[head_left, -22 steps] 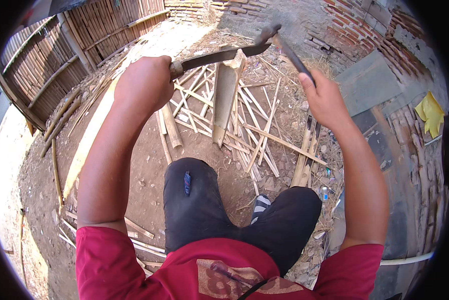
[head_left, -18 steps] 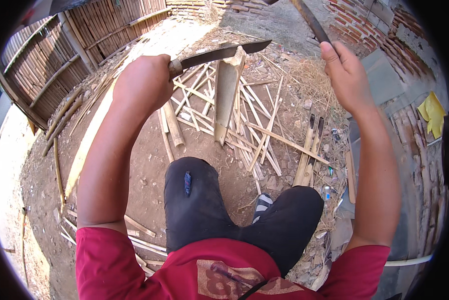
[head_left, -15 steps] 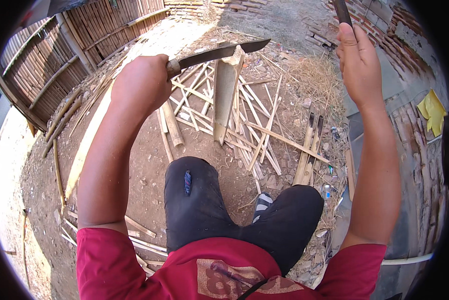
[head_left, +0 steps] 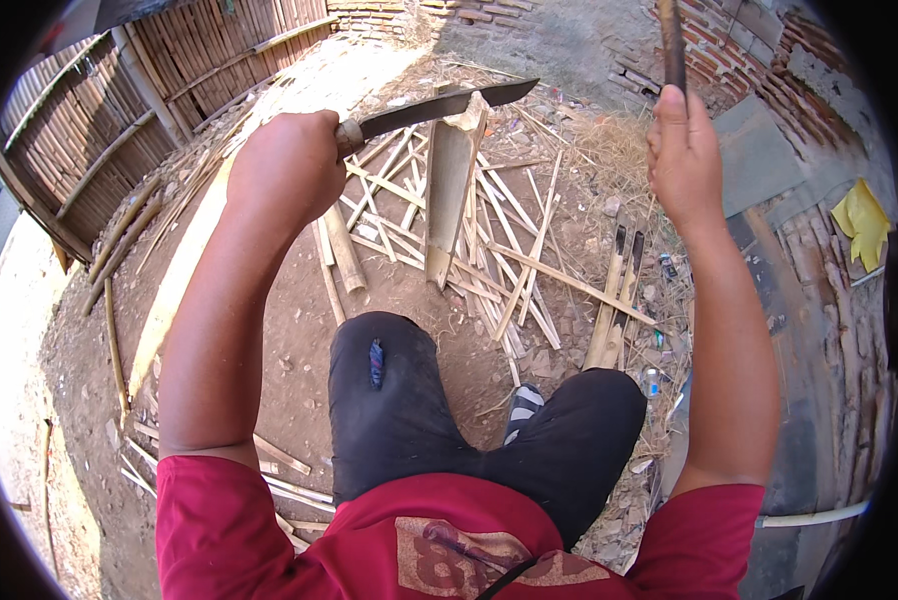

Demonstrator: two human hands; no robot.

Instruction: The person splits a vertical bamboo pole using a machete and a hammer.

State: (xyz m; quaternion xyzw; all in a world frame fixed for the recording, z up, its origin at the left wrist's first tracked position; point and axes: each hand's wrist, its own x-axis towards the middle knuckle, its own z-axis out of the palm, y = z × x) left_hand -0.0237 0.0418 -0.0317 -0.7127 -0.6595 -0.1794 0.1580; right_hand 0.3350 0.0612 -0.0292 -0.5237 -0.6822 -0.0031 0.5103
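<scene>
My left hand point(head_left: 287, 172) grips the handle of a long machete point(head_left: 439, 103). Its blade lies across the top end of an upright split bamboo piece point(head_left: 451, 190) that stands on the dirt in front of my knees. My right hand point(head_left: 683, 158) is raised high at the upper right, shut on a dark stick point(head_left: 671, 42) that points upward. The stick is well clear of the blade. Several thin bamboo strips point(head_left: 509, 250) lie scattered around the foot of the upright piece.
A bamboo fence point(head_left: 139, 90) runs along the upper left. A brick wall point(head_left: 749, 50) stands at the upper right. Wooden planks point(head_left: 829, 330) and a yellow cloth point(head_left: 862, 222) lie at the right. Bamboo poles point(head_left: 119, 330) lie at left on the dirt.
My right hand has swung the stick up from beside the blade tip to high at the upper right. The left hand, machete and bamboo piece have held still.
</scene>
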